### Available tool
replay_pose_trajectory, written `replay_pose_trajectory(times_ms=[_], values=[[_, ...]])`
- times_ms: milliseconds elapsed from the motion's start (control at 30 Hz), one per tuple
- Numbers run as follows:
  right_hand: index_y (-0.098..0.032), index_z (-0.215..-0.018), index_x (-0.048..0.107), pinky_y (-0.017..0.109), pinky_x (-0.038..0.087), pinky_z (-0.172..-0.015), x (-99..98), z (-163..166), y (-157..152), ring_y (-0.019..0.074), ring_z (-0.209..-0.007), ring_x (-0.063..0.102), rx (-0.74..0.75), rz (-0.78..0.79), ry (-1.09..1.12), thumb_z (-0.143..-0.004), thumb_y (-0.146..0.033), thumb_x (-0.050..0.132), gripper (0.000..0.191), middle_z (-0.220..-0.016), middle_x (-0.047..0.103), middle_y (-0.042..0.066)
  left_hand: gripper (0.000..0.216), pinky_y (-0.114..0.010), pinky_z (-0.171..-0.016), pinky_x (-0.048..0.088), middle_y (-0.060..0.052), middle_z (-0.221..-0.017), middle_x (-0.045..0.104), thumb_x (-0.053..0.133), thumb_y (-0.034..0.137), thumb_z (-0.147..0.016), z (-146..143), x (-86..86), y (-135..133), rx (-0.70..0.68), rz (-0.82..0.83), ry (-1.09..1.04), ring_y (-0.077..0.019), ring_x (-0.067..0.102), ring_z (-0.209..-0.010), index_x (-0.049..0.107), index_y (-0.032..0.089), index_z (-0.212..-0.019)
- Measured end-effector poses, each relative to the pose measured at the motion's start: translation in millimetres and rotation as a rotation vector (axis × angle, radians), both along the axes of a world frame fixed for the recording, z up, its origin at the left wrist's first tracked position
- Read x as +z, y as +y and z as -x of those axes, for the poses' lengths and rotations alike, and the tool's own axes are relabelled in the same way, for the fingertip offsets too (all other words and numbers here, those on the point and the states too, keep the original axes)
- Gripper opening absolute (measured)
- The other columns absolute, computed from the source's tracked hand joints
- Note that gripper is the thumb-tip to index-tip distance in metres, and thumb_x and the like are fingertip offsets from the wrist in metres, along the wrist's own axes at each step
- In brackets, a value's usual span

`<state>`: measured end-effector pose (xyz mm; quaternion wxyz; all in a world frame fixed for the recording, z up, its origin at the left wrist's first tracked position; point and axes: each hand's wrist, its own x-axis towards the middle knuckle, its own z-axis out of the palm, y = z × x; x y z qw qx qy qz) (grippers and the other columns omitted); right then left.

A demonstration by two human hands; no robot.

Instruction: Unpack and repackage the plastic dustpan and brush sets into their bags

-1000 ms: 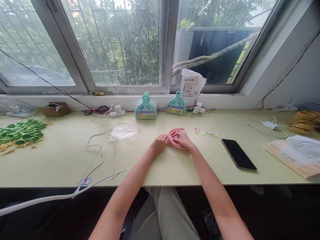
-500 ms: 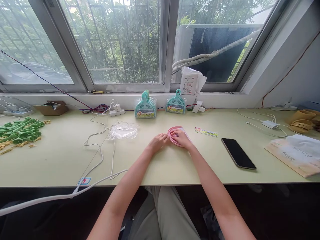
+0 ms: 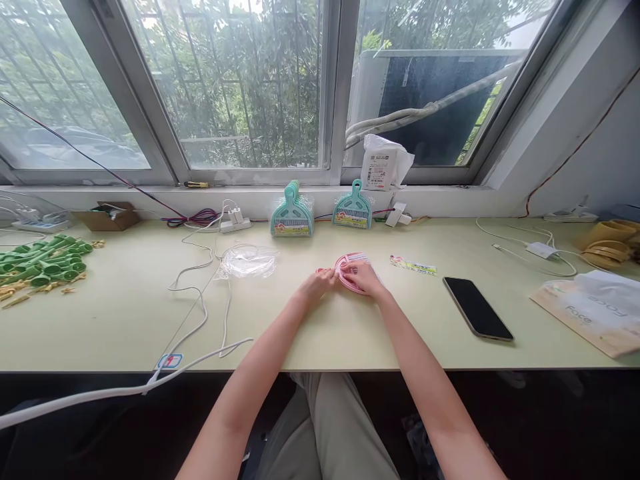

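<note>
A small pink dustpan set [image 3: 349,263] lies flat on the pale green table [image 3: 125,320], straight ahead of me. My right hand [image 3: 366,277] rests on top of it with the fingers curled over its edge. My left hand [image 3: 315,285] pinches its left end, where a bit of pink sticks out between the fingers. A printed paper label strip [image 3: 413,267] lies just right of my right hand. A crumpled clear plastic bag [image 3: 249,261] lies to the left of my left hand.
Two teal dustpan sets [image 3: 293,215] [image 3: 353,209] lean on the window sill. A black phone [image 3: 477,309] lies at right, then a paper bag [image 3: 593,313] and yellow parts [image 3: 607,241]. Green parts [image 3: 43,261] pile at far left. White cables [image 3: 200,293] loop across the table.
My left hand has closed in on the pink set's left end and now pinches it. The right hand stays on top of it.
</note>
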<state>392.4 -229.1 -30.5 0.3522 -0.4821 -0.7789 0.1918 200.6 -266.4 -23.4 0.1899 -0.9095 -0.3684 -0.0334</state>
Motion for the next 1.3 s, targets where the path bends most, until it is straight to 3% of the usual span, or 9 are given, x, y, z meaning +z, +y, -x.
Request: replay_pose_trajectory(times_ms=[267, 500, 667, 833, 1133, 1300], values=[[-0.027, -0.086, 0.073, 0.034, 0.045, -0.084, 3.3, -6, -4, 0.0219, -0.096, 0.061, -0.022, 0.030, -0.127, -0.078, -0.028, 0.062, 0.013, -0.094, 0.071, 0.003, 0.038, -0.029, -0.085, 0.048, -0.013, -0.121, 0.056, 0.034, 0.004, -0.089, 4, 1.6, -3, -0.042, -0.089, -0.066, -0.0190, 0.056, -0.110, 0.044, 0.014, -0.125], [-0.028, -0.084, 0.073, 0.034, 0.045, -0.083, 3.6, -5, -6, 0.0232, -0.099, 0.058, -0.089, 0.030, -0.157, -0.078, -0.029, 0.063, 0.012, -0.096, 0.070, 0.003, 0.036, -0.038, -0.105, 0.035, -0.018, -0.120, 0.058, 0.032, 0.004, -0.090, 1, -4.8, -1, -0.011, -0.178, -0.034, -0.0233, 0.055, -0.114, 0.049, 0.006, -0.122], [-0.030, -0.085, 0.074, 0.034, 0.046, -0.080, 2.0, -5, -5, 0.0232, -0.098, 0.060, -0.083, 0.036, -0.160, -0.078, -0.031, 0.062, 0.014, -0.098, 0.071, 0.002, 0.038, -0.036, -0.099, 0.042, -0.017, -0.121, 0.058, 0.038, 0.001, -0.086, -2, -2.3, 0, 0.025, -0.091, -0.045, -0.0221, 0.058, -0.111, 0.050, 0.008, -0.121], [-0.032, -0.083, 0.074, 0.034, 0.048, -0.078, -0.9, -6, -2, 0.0231, -0.096, 0.063, -0.097, 0.063, -0.125, -0.075, -0.031, 0.065, 0.012, -0.097, 0.072, -0.002, 0.036, -0.037, -0.094, 0.045, -0.017, -0.110, 0.061, 0.040, -0.002, -0.083, -8, 2.2, 0, 0.080, -0.052, -0.033, -0.0236, 0.060, -0.106, 0.053, 0.007, -0.115], [-0.033, -0.080, 0.074, 0.036, 0.047, -0.086, -4.0, -2, 0, 0.0236, -0.102, 0.060, -0.139, 0.028, -0.150, -0.076, -0.030, 0.066, 0.010, -0.100, 0.071, -0.002, 0.023, -0.032, -0.088, 0.048, -0.014, -0.102, 0.063, 0.042, 0.003, -0.087, -12, 0.3, 1, 0.168, -0.022, -0.073, -0.0211, 0.060, -0.101, 0.057, 0.009, -0.104], [-0.033, -0.080, 0.074, 0.034, 0.047, -0.083, -3.7, 0, 0, 0.0219, -0.101, 0.061, -0.143, 0.035, -0.156, -0.077, -0.028, 0.064, 0.012, -0.099, 0.072, -0.003, 0.023, -0.030, -0.087, 0.048, -0.013, -0.104, 0.062, 0.044, 0.005, -0.087, -8, -0.3, 3, 0.117, -0.022, -0.071, -0.0192, 0.060, -0.100, 0.056, 0.011, -0.106]])
